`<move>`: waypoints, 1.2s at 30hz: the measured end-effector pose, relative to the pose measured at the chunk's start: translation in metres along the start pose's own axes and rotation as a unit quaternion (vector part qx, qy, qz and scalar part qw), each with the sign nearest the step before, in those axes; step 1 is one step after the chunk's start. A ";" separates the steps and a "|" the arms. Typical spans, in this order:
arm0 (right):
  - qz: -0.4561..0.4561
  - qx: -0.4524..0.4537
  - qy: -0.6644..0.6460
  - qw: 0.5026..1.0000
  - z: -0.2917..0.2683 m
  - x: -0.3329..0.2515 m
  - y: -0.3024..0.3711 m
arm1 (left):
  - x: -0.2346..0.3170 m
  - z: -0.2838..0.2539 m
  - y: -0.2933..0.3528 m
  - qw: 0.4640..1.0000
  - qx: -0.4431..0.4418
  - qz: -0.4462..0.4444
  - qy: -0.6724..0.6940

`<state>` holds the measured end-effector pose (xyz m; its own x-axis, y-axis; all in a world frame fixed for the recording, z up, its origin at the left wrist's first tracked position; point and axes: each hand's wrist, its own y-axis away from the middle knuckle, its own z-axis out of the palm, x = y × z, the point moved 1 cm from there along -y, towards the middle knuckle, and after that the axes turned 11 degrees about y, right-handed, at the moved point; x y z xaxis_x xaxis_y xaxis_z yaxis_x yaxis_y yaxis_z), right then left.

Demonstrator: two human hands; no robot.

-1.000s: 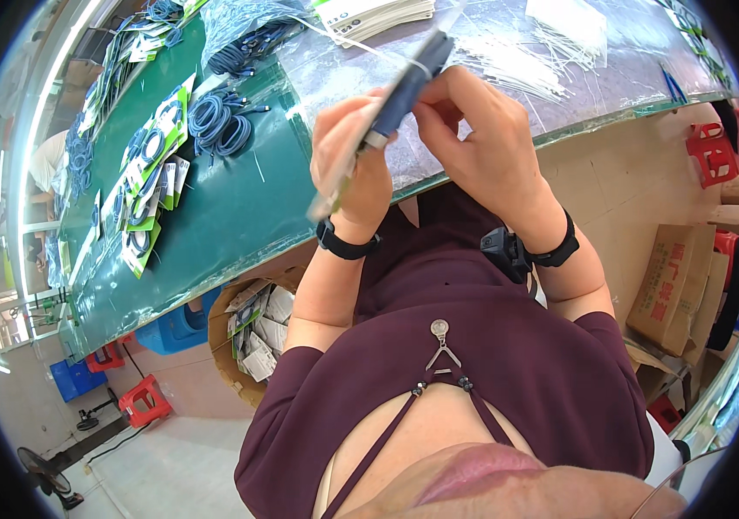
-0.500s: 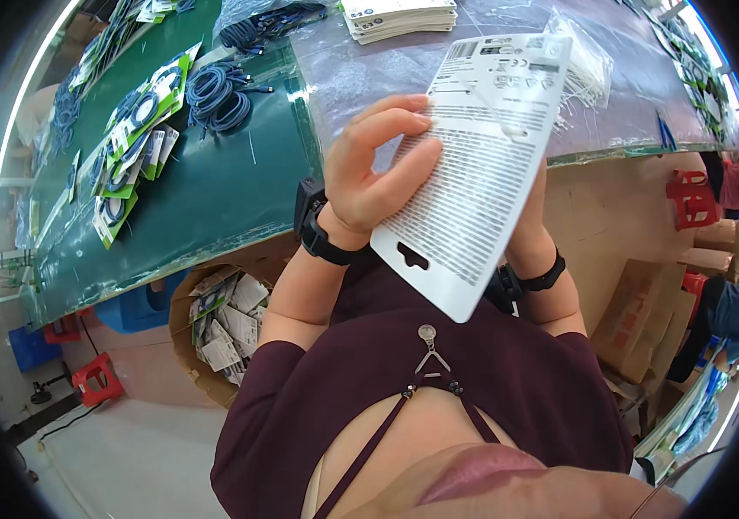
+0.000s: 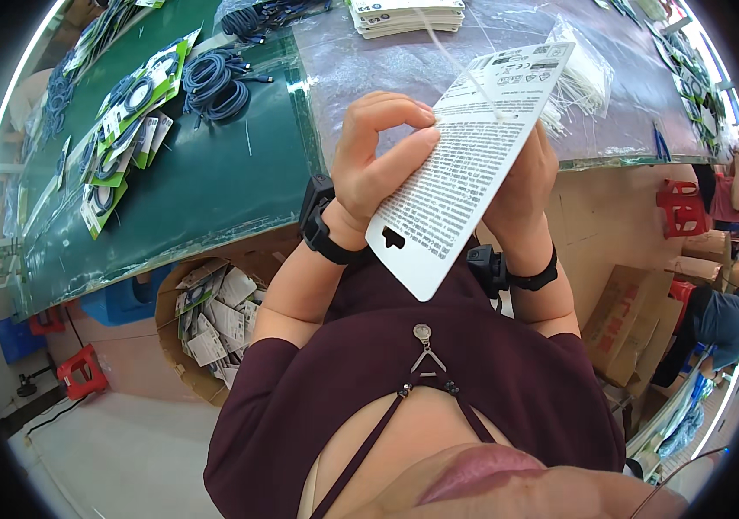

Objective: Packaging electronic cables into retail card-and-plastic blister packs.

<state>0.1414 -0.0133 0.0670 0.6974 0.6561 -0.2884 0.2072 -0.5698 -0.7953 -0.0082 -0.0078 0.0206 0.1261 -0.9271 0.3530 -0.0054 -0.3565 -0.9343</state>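
Observation:
A white packaging card, printed on the side facing me and with a hanging slot at its near end, is held tilted above my lap. My left hand pinches the card's left edge between thumb and fingers. From the other side my right hand grips the card, its fingertips hidden behind it. A thin whitish tie sticks up from a hole in the card's upper part, its far end blurred.
Coiled blue cables and carded cables lie on the green table. Farther off are a stack of white cards and a bag of white ties. A carton of cards stands below left; red stools and cartons stand around.
The card has tipped and turned slightly, its near end rising. The tie now stands out from its printed face, and more of my right hand shows.

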 end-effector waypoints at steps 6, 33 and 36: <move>0.051 -0.031 -0.084 0.995 0.001 -0.003 -0.001 | 0.002 0.002 0.005 0.983 0.060 -0.115 0.128; 0.229 -0.012 -0.332 0.915 0.006 -0.007 0.000 | -0.005 -0.006 0.001 0.993 -0.025 0.064 -0.094; 0.255 -0.017 -0.381 0.889 0.009 -0.003 0.000 | -0.009 -0.005 0.009 0.995 -0.015 0.051 -0.086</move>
<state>0.1328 -0.0111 0.0627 0.0429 0.4453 -0.8943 0.0265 -0.8953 -0.4446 -0.0139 -0.0027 0.0093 0.2912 -0.9262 0.2394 -0.0573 -0.2667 -0.9621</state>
